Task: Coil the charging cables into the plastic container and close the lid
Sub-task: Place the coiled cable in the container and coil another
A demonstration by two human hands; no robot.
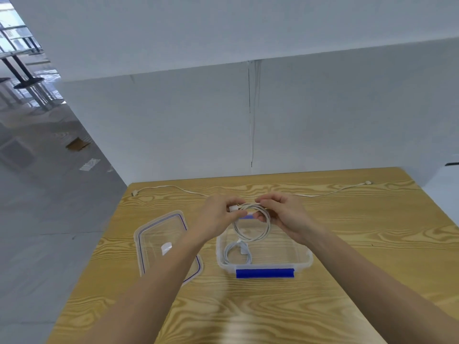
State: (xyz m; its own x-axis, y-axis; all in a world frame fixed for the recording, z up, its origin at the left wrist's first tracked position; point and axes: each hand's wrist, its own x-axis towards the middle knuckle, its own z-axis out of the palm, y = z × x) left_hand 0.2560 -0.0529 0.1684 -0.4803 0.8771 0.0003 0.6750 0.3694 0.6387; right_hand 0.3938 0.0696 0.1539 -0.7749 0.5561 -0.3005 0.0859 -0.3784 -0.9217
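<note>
A white charging cable wound into a coil (255, 234) hangs between my hands above the far half of the clear plastic container (304, 259). My left hand (218, 217) pinches its white plug end. My right hand (285, 216) grips the top of the loops. A second coiled white cable (236, 254) lies inside the container at its left end. The clear lid (159, 232) with a blue seal line lies flat to the container's left, partly under my left forearm. A third white cable (330, 192) is stretched out along the table's far edge.
The wooden table (248, 311) stands against a white wall. The container has a blue latch (264, 273) on its near side. Left of the table the grey floor drops away, with a cardboard scrap (77, 144) and table legs far off.
</note>
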